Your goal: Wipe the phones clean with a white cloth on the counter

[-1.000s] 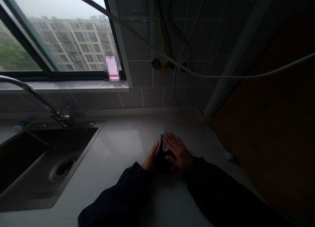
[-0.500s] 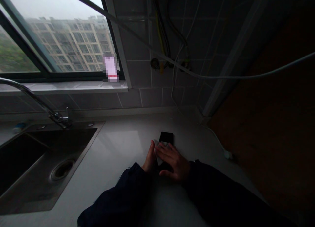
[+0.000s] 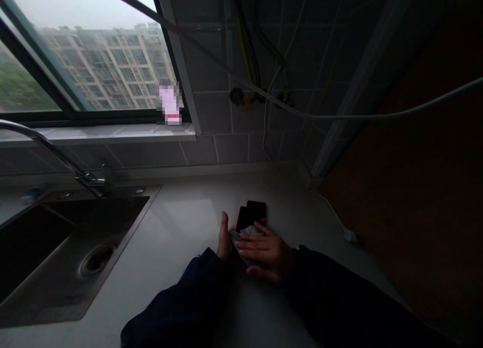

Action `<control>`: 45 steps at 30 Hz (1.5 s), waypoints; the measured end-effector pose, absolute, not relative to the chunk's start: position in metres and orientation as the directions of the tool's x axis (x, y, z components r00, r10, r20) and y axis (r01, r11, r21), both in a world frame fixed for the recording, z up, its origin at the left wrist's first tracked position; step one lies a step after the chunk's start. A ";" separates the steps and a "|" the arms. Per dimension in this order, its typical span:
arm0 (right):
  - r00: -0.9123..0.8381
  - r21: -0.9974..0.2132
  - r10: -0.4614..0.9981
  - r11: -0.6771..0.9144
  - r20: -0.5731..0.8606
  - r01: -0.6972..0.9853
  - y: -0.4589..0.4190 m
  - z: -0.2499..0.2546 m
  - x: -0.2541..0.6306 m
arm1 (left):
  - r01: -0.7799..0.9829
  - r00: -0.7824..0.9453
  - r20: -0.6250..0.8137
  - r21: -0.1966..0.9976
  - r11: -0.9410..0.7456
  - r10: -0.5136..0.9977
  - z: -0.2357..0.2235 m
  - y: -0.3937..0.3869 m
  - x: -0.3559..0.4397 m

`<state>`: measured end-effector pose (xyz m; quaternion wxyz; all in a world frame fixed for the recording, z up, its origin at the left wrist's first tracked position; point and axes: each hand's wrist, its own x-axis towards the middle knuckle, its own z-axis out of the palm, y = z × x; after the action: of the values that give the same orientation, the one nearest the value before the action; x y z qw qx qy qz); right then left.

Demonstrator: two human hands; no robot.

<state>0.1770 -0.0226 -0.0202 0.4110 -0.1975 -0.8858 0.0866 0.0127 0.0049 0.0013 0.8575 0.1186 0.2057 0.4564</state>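
Observation:
My left hand (image 3: 225,239), thumb raised at the side, supports a flat black slab like a smartphone (image 3: 246,217) from below; most of its fingers are hidden underneath. Over the slab's near part lies a pale grey cloth or tissue (image 3: 249,231). My right hand (image 3: 266,252) holds this cloth against the black surface, its fingers laid across it and pressed down. Just beyond, a second flat black object (image 3: 258,210) rests on the counter, partly covered by the slab and my fingers. Its kind is unclear in the dim light.
The white counter (image 3: 181,247) runs under both arms. On the left is a steel sink (image 3: 124,250) with a chrome tap (image 3: 90,182). A white cable (image 3: 328,204) trails to a plug (image 3: 350,236) on the right. Another cable (image 3: 347,117) hangs across the view.
The cloth and my right hand have slid toward me, baring the far end of the slab. My left thumb has moved out to the left, away from the slab.

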 end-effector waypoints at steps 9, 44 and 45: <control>-0.504 -0.330 0.684 0.711 0.528 0.621 0.014 -0.025 0.208 | -0.643 0.669 -0.146 0.380 0.665 0.729 0.007 0.001 0.012; -0.667 -0.288 0.422 0.906 0.614 0.308 -0.029 -0.030 0.168 | -0.635 0.649 -0.206 0.382 0.671 0.732 0.002 0.002 0.013; -0.653 -0.288 0.422 0.907 0.629 0.308 -0.028 -0.030 0.169 | -0.639 0.645 -0.203 0.387 0.665 0.737 0.001 0.002 0.013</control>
<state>0.1685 -0.0281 -0.0302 0.3646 -0.2015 -0.9057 0.0780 0.0132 0.0023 0.0010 0.8957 0.1413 0.1741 0.3840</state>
